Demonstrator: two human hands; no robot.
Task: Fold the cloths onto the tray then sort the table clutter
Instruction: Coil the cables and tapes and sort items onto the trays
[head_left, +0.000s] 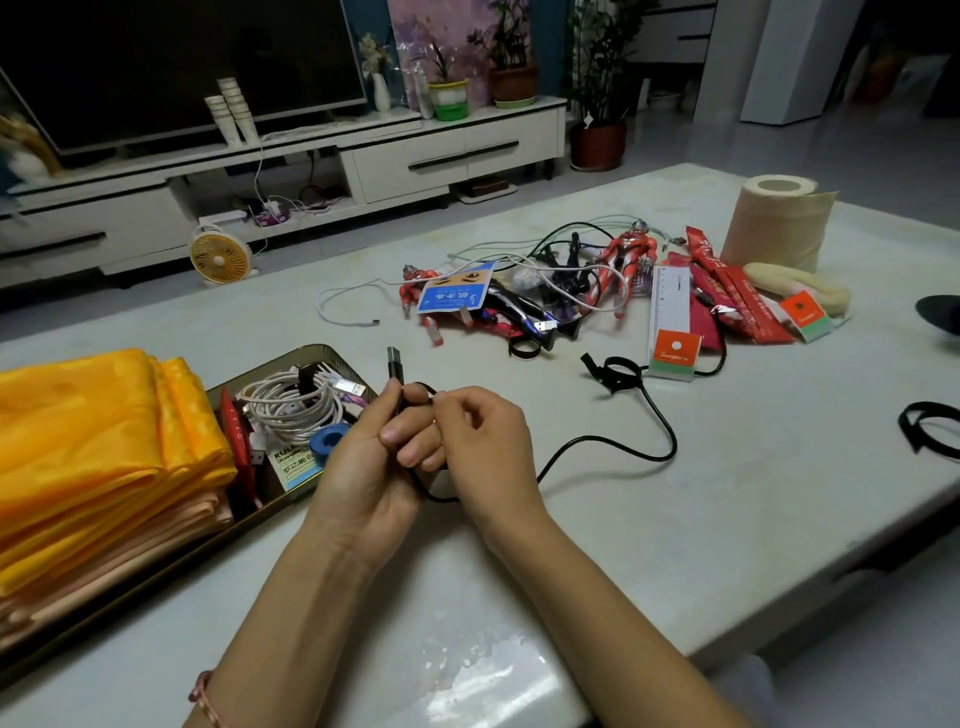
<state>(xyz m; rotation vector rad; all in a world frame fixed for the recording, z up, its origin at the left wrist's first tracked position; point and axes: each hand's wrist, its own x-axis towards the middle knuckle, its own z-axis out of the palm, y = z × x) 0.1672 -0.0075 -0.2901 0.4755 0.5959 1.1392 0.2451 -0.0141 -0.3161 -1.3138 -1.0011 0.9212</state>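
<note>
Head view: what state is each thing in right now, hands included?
Black cable, held in both hands, rest trailing uncoiled across the table.
Left hand, grips the black cable below its plug.
Right hand, pinches the black cable.
Cloths, folded, stacked on the tray.
White cable, coiled, in the tray.
Paper roll, upright.
TV, off.

Folded cloths (93, 441) and dark object (941, 313) cropped at frame edges; tray (311, 347) largely hidden beneath cloths
</note>
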